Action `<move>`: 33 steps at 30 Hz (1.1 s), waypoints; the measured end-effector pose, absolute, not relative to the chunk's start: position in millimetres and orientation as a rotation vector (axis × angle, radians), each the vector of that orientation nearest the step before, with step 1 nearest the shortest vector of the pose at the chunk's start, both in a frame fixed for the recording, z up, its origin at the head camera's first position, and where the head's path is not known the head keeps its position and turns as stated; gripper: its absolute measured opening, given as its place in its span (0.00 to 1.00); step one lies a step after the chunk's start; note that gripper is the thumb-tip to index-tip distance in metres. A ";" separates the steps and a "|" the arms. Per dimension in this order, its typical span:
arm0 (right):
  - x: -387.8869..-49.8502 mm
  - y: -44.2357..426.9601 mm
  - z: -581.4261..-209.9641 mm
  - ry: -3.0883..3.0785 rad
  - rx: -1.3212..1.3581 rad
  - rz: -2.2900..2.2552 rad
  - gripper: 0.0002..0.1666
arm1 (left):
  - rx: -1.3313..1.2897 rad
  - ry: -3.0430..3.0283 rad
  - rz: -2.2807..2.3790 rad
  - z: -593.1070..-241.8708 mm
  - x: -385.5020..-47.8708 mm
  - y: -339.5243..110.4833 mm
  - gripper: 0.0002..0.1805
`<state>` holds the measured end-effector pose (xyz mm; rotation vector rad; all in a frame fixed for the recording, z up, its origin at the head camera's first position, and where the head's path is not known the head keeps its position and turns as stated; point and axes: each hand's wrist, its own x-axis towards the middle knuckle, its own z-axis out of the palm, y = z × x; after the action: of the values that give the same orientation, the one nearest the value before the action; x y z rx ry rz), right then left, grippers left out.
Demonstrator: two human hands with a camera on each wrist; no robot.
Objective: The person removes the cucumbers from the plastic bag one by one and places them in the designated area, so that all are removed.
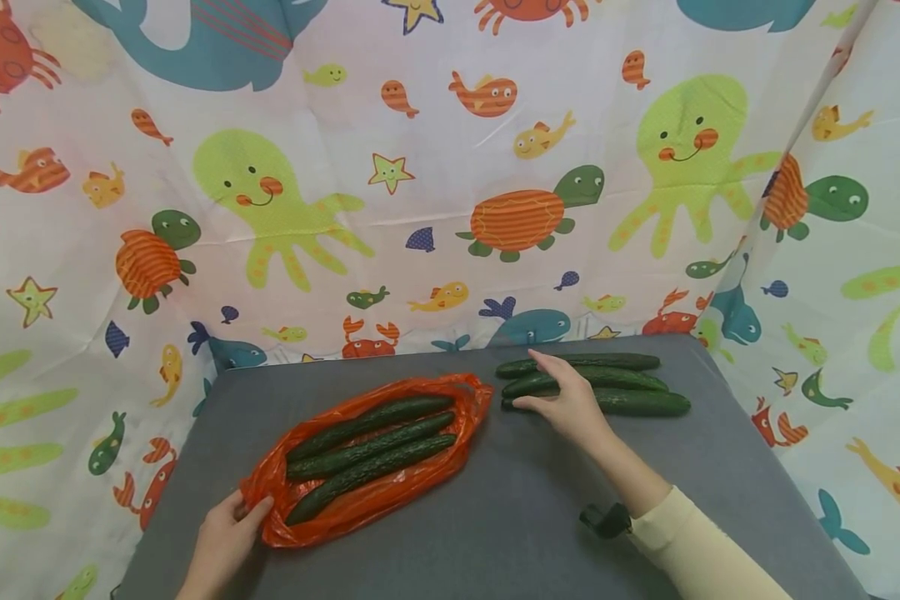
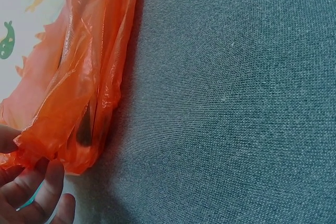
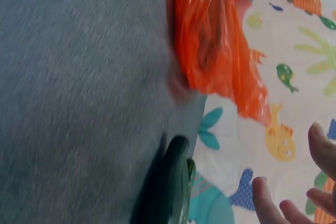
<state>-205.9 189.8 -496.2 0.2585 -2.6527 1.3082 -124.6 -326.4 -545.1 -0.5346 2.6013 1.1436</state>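
Note:
An orange plastic bag (image 1: 375, 508) lies on the left half of the grey table, its top spread so that three cucumbers (image 1: 371, 446) show inside. My left hand (image 1: 225, 533) pinches the bag's near left corner; in the left wrist view, fingers (image 2: 52, 182) and thumb are on the crumpled plastic (image 2: 79, 103). Right of the bag, three more cucumbers (image 1: 645, 403) lie side by side. Over their left ends is my right hand (image 1: 573, 408), thumb and fingers spread apart. The right wrist view shows its fingers (image 3: 268, 203) apart from the cucumbers (image 3: 163, 187), holding nothing.
The grey tabletop (image 1: 510, 517) runs back to a curtain (image 1: 435, 233) printed with sea animals, which also hangs on both sides. A dark strap-like object (image 1: 606, 521) sits at the right sleeve's cuff.

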 end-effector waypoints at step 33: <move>-206.8 76.0 -506.9 -2.495 0.455 1.696 0.35 | -0.527 2.592 1.164 -545.3 -122.0 -324.6 0.34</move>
<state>-206.8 76.0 -506.9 0.4548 -2.4949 1.6957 -122.0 -324.6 -545.3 -0.5270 2.5921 1.1644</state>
